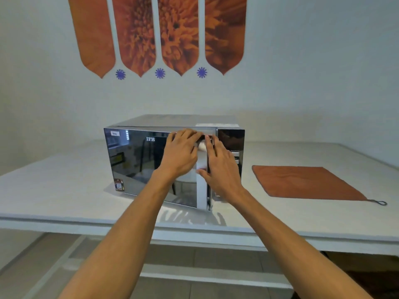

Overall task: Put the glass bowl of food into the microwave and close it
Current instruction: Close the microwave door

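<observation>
A mirrored black microwave (pixel 133 156) stands on the white table (pixel 64 190). Its door (pixel 138 169) is slightly ajar, the right edge standing a little proud of the control panel (pixel 232 139). My left hand (pixel 181 154) lies flat on the door front near the silver handle strip (pixel 201 190), holding nothing. My right hand (pixel 220 169) is at the door's right edge, thumb on the strip and fingers along the gap. The glass bowl of food is not in view; the reflecting door hides the inside.
An orange cloth (pixel 306 182) with a small loop lies flat on the table to the right of the microwave. The wall behind carries orange flower-print panels (pixel 157 33). The table's front edge runs just below my forearms, with tiled floor underneath.
</observation>
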Available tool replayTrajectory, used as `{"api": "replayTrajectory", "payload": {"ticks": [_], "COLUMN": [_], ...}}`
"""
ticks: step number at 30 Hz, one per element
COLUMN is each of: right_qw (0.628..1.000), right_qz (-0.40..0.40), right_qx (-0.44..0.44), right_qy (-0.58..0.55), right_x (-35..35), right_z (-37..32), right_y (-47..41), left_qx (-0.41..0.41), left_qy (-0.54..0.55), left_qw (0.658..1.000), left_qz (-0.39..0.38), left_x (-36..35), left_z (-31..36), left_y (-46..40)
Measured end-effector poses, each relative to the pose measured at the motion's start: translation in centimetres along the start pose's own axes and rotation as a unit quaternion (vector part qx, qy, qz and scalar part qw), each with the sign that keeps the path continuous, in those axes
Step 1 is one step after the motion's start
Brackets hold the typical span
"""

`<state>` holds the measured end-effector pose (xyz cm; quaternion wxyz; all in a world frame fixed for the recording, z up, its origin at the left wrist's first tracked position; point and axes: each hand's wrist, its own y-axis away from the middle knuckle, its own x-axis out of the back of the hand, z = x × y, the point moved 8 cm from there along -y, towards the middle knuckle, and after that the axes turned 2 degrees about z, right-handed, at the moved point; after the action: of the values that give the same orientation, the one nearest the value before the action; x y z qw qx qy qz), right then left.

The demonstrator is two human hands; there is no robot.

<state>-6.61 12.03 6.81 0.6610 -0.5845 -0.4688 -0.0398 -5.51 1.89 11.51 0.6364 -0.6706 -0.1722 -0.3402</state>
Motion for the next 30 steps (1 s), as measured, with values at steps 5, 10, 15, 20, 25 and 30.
{"api": "replayTrajectory", "payload": {"ticks": [5, 10, 15, 20, 25, 30], "right_qw": [0.997, 0.993, 0.993, 0.994, 0.996, 0.995], "right_qz": [-0.017, -0.039, -0.03, -0.019, -0.015, -0.044], "right_qx": [-0.002, 0.001, 0.001, -0.002, 0.003, 0.008], "right_qy": [0.08, 0.108, 0.116, 0.11, 0.089, 0.084], "right_x": [-1.2, -2.6, -3.0, -3.4, -3.7, -3.8], "right_z": [1.8, 2.8, 3.5, 4.1, 4.5, 5.0], "right_y": [-2.3, -4.0, -4.4, -4.9, -4.9, -4.7], "left_qx": [-0.01, -0.034, -0.049, -0.047, -0.046, -0.045], "left_qy": [-0.012, -0.042, -0.059, -0.055, -0.072, -0.078], "left_qw": [1.0, 0.999, 0.997, 0.997, 0.996, 0.996], "left_qz": [-0.023, -0.007, 0.017, 0.026, 0.009, -0.012], "left_x": [-2.9, -4.2, -5.2, -6.3, -7.0, -7.4], "left_z": [-0.3, -0.3, -0.6, -1.1, -1.4, -1.8], "left_y": [-1.9, -3.3, -3.4, -3.9, -4.3, -3.4]}}
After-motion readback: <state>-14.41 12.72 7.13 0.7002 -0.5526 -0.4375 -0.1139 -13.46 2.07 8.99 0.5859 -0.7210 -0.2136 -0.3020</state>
